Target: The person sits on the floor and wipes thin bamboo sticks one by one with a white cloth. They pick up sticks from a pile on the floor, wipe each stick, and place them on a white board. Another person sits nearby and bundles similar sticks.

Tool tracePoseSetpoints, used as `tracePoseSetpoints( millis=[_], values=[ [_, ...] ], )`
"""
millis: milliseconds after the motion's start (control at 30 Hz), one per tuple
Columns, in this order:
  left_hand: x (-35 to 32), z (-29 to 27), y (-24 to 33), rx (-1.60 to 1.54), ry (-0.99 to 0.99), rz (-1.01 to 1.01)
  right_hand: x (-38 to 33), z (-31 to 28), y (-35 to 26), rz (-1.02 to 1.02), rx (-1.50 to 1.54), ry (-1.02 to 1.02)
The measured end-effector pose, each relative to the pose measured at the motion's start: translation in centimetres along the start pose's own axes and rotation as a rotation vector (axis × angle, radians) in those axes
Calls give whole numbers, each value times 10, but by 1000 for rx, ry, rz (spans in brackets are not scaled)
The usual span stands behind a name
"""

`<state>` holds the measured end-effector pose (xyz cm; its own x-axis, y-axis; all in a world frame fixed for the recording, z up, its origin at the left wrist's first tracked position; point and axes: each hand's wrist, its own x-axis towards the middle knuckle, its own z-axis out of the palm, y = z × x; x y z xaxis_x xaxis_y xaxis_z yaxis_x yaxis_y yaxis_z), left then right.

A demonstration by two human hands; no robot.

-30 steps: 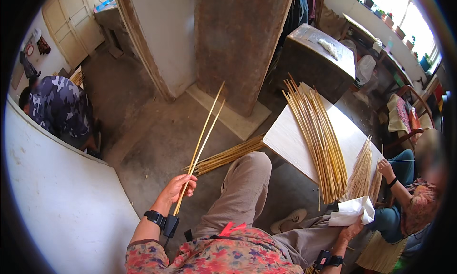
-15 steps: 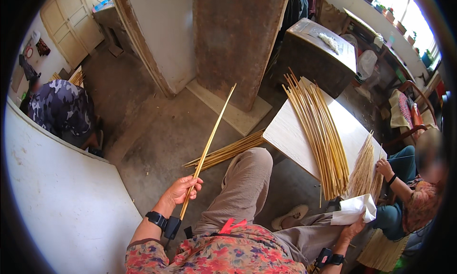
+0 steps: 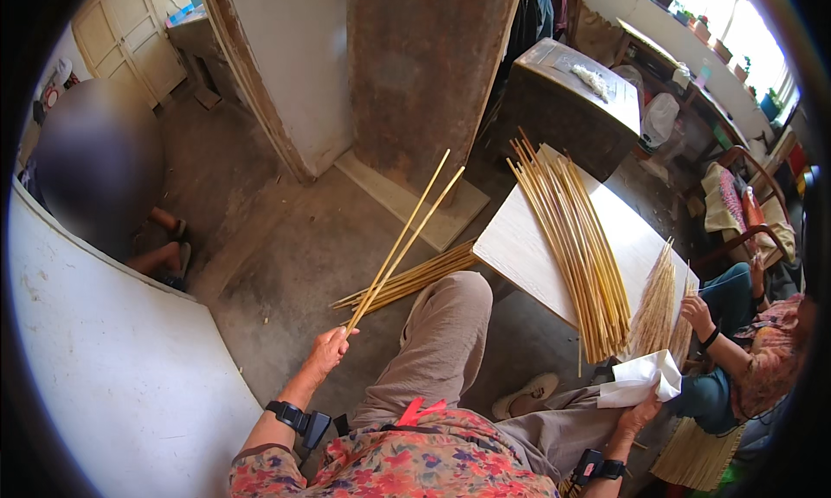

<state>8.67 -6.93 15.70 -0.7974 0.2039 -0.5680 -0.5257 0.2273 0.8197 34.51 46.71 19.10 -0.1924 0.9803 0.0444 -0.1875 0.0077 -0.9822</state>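
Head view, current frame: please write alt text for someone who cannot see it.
A seated person's left hand holds two long pale sticks angled up over a concrete floor, while the right hand grips a white cloth. To the right, a bundle of similar sticks lies on a white table, where another person's hand rests beside finer straws.

Floral red sleeves, black wrist straps, khaki trousers (image 3: 437,342), white shoe (image 3: 525,394).
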Motion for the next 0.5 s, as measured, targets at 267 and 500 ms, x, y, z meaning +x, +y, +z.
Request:
tracePoseSetpoints(
  millis=[267,500],
  values=[
    [35,-3,-18,344,134,220,-10,6,-6,-44,-45,9],
    [92,-1,-41,646,86,402,-7,-11,0,-61,-98,42]
  ],
)
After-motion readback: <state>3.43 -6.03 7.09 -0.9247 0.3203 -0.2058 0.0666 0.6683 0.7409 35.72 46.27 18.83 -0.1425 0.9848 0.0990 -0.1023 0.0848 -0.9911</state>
